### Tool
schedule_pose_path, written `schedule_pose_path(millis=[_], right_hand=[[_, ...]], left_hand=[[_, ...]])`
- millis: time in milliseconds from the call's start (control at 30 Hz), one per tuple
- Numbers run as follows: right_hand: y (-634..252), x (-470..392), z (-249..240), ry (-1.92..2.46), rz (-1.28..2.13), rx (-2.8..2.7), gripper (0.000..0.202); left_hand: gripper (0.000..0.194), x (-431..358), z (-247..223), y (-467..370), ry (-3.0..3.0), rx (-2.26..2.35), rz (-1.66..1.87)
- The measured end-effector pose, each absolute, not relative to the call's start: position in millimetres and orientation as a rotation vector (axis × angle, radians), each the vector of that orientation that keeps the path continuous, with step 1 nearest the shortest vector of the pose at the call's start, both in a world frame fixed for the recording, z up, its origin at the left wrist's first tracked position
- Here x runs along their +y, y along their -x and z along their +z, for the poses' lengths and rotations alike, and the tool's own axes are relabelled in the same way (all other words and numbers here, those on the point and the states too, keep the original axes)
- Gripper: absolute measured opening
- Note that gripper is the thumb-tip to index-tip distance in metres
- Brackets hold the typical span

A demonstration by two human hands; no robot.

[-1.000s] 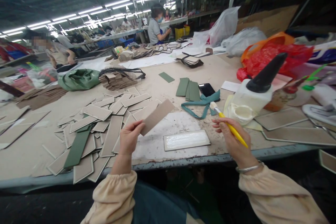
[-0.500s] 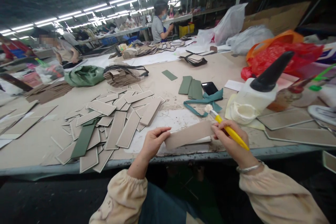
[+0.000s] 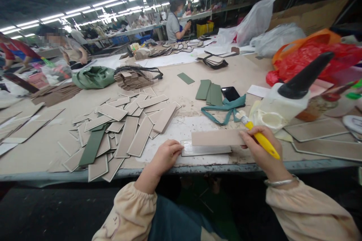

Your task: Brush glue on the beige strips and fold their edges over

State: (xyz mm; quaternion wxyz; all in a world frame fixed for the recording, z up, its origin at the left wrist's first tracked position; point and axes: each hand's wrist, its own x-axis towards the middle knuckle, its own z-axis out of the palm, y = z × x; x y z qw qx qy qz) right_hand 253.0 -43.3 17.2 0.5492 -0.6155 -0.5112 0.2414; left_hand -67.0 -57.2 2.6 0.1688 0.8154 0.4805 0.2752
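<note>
My right hand grips a yellow-handled brush, its pale bristles pointing away from me. The same fingers pinch the right end of a plain beige strip. Under that strip, on the table, lies a white panel with a wet-looking glossy face and a thin dark edge; the strip covers part of it. My left hand has thumb and fingers closed at the panel's left end. Left of it is a loose heap of beige panels with pale borders, with a green panel on top.
A white container with a black spout stands right of the brush. Beyond are a teal strap, a phone and green pieces. Larger panels lie at right, a red plastic bag behind. People work at the far tables.
My left hand has let go of the beige strip's left end and gone to the glossy panel's corner. The strip has shifted right and back in my right hand, uncovering the panel.
</note>
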Motion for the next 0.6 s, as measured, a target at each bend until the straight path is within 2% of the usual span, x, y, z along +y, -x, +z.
schedule_pose_path(millis=[233,600], right_hand=[[-248.4,-49.0,12.2,1.486,0.721,-1.359,0.027],[-237.6,-37.8,-7.1,1.441,0.773,-1.363,0.029]], left_hand=[[0.023,-66.2,-3.1,70.1,-2.56,1.298,0.61],[0.018,-60.7,-5.4,71.7,-2.634,1.219,0.668]])
